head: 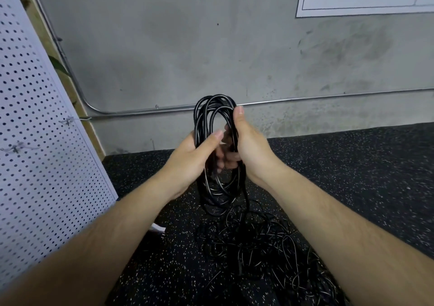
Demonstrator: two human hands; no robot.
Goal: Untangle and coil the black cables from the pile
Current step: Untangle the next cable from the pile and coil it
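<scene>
Both hands clutch one upright oval coil of glossy black cable (212, 117): my left hand (195, 157) wraps its left side, my right hand (249, 146) its right, above the tangled black cable pile (265, 247) on speckled rubber flooring (352, 164).

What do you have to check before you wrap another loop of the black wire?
1. The left hand grips the coil: ok.
2. The right hand grips the coil too: ok.
3. The loops lie together in one bundle: ok.
4. The trailing strand hangs from the coil toward the pile: ok.
5. That strand is free of knots lower down: cannot tell.
6. The pile on the floor is untangled: not ok, it is a jumble.
</scene>
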